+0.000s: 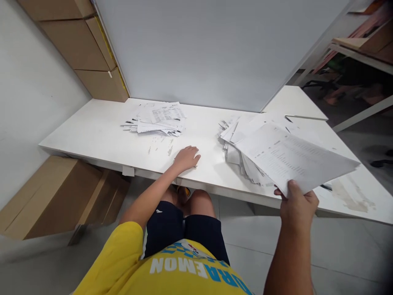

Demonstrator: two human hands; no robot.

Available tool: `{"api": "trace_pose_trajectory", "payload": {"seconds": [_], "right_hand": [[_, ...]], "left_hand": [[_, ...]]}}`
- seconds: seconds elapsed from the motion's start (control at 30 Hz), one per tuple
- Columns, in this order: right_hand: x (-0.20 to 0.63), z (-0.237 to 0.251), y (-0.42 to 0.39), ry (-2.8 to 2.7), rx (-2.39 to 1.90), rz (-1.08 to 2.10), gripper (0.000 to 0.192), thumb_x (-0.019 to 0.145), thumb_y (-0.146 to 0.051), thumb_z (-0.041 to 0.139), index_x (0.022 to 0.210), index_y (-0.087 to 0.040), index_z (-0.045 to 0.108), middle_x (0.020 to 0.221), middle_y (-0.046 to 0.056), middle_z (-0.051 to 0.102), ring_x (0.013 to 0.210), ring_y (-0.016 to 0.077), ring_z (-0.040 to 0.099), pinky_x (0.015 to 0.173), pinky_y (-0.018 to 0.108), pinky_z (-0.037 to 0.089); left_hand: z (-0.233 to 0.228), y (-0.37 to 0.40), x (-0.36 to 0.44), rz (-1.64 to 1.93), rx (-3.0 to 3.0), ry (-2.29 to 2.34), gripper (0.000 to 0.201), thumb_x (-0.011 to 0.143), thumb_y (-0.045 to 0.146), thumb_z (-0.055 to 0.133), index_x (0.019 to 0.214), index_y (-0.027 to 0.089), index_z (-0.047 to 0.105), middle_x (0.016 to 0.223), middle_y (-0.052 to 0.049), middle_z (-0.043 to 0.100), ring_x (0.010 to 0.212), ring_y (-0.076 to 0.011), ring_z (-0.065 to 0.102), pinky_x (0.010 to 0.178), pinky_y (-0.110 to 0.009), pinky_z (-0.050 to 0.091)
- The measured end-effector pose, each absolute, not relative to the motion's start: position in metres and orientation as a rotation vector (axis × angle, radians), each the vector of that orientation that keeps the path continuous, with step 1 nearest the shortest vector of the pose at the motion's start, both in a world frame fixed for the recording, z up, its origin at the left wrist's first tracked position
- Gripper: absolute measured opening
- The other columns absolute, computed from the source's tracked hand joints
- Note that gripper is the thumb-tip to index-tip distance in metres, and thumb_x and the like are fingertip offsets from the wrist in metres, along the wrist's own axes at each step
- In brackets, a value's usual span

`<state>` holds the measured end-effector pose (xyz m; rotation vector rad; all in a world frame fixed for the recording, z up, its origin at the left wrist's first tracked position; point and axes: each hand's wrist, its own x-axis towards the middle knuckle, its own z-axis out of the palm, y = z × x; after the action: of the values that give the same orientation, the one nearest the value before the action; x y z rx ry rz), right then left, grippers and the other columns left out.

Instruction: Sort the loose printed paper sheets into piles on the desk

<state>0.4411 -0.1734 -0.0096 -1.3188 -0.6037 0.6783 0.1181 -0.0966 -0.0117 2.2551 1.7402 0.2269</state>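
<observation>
White printed paper point(285, 153) is in your right hand point(297, 200), thumb on top and fingers beneath its near edge, over the right part of the loose pile point(242, 157). Left of that pile, your left hand point(186, 159) lies palm down, fingers slightly spread; whether it covers anything, you can't tell. Farther left sits a paper stack point(161, 119). Its print is too small to read; your yellow shirt point(123, 262) shows "RAEMON".
</observation>
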Motion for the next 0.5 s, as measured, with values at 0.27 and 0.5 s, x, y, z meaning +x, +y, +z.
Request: {"api": "trace_pose_trajectory", "payload": {"seconds": [0.27, 0.5], "right_hand": [[0.444, -0.016, -0.107, -0.623, -1.355, 0.776, 0.046, 0.05, -0.042, 0.077, 0.085, -0.017, 0.06, 0.086, 0.003, 0.063, 0.059, 0.0123, 0.054, 0.04, 0.023, 0.041], [0.451, -0.032, -0.085, -0.759, -1.768, 0.683, 0.026, 0.062, -0.038, 0.066, 0.075, -0.017, 0.062, 0.054, -0.002, 0.053, 0.049, 0.0142, 0.047, 0.041, 0.028, 0.041]], "left_hand": [[-0.013, -0.101, 0.119, 0.252, 2.283, 1.773, 0.048, 0.099, 0.034, 0.038, 0.137, 0.009, 0.056, 0.148, -0.014, 0.053, 0.141, -0.0282, 0.045, 0.118, -0.042, 0.036], [-0.015, -0.1, 0.117, 0.286, 2.254, 1.81, 0.045, 0.098, 0.034, 0.041, 0.135, 0.016, 0.059, 0.146, -0.012, 0.055, 0.141, -0.0274, 0.046, 0.117, -0.044, 0.039]]}}
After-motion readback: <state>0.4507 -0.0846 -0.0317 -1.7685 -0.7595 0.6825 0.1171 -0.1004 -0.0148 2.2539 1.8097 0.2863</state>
